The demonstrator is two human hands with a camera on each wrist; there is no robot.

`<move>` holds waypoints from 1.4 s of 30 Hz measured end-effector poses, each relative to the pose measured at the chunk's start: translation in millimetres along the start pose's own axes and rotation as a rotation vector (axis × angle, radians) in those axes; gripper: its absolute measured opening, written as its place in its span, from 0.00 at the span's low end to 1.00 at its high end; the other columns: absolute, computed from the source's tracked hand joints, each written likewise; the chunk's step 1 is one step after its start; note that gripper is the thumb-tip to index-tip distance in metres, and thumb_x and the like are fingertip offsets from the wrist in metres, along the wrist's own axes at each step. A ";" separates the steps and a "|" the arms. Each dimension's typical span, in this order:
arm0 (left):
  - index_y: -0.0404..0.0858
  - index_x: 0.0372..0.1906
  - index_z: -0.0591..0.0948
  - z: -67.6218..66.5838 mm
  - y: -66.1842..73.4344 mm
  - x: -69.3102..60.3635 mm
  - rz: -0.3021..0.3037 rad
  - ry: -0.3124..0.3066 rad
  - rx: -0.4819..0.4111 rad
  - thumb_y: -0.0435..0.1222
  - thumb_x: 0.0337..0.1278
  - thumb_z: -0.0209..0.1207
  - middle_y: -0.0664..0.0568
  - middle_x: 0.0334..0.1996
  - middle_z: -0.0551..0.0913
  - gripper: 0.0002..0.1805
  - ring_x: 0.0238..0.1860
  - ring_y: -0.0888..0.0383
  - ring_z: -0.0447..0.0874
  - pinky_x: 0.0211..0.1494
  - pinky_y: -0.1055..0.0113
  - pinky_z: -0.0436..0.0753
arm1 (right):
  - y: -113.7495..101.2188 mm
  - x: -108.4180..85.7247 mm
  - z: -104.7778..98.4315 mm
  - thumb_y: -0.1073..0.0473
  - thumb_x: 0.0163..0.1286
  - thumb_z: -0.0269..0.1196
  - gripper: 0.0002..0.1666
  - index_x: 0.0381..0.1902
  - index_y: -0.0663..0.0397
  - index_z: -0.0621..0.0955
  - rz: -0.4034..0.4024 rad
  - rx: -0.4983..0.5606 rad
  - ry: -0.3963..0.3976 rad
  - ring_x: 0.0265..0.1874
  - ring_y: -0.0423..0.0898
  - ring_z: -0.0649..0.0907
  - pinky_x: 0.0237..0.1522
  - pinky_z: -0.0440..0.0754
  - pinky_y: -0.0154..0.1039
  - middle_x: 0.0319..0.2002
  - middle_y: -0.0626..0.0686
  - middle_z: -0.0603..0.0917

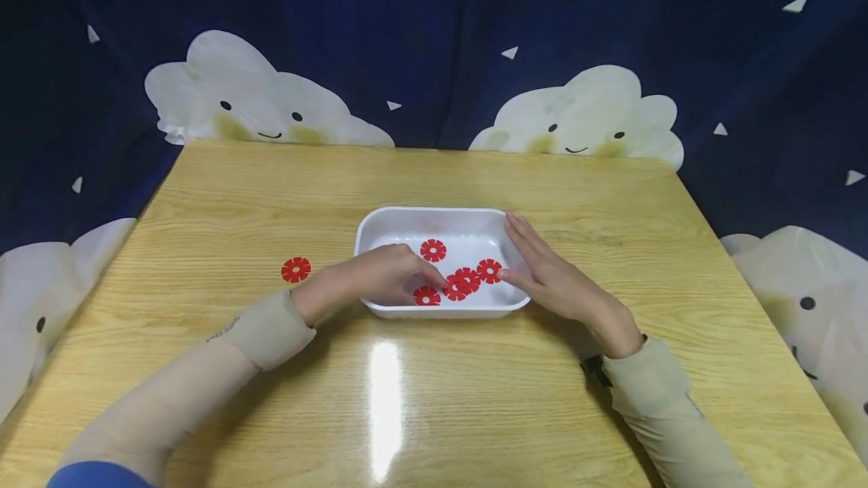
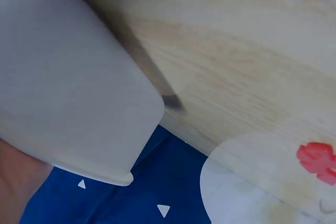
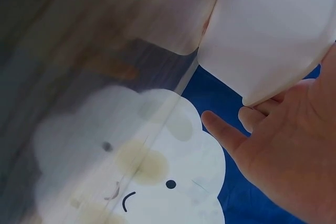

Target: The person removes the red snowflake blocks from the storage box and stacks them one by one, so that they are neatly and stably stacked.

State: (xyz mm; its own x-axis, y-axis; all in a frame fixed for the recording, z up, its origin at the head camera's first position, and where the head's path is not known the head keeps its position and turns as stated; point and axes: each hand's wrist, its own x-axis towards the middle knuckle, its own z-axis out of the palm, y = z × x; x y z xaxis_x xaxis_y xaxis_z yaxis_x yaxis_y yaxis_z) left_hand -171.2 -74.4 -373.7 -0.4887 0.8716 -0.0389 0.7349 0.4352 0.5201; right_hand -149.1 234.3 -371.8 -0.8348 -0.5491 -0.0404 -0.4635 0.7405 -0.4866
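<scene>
a: report where the discs are.

b: five red discs (image 1: 461,283) lie inside the white tray (image 1: 447,312); part of the group overlaps, right of the middle. one loose disc (image 1: 291,270) lies on the worktop (image 1: 488,398), left of the tray.

a: report the left grip.

b: the left hand (image 1: 383,274) reaches over the left end of the tray. thumb and finger stand apart, one fingertip at the overlapping discs. whether a disc is pinched, i cannot tell.

a: report the right grip.

b: the right hand (image 1: 556,281) is spread. its long fingers lie straight along the right end of the tray; the thumb reaches over the rim, just beside the rightmost disc. it pinches nothing.

a: report progress.

b: judged as under way and unfinished. five discs are in the tray, scattered and unstacked. the loose disc is left outside; neither hand touches it.
</scene>
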 end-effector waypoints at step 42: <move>0.38 0.50 0.86 -2.4 1.9 -4.1 0.038 0.114 -0.059 0.28 0.47 0.71 0.54 0.44 0.87 0.20 0.48 0.61 0.84 0.55 0.67 0.79 | 1.2 0.1 1.7 0.40 0.75 0.53 0.48 0.79 0.52 0.44 -0.011 0.001 0.005 0.76 0.49 0.39 0.74 0.47 0.52 0.79 0.48 0.38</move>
State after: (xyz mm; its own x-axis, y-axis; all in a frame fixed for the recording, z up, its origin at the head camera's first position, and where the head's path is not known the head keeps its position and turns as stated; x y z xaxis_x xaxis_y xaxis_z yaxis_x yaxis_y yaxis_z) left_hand -168.9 -77.7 -370.5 -0.5136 0.8545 0.0771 0.7266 0.3855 0.5687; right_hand -149.2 234.5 -373.8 -0.8308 -0.5557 -0.0305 -0.4727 0.7336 -0.4882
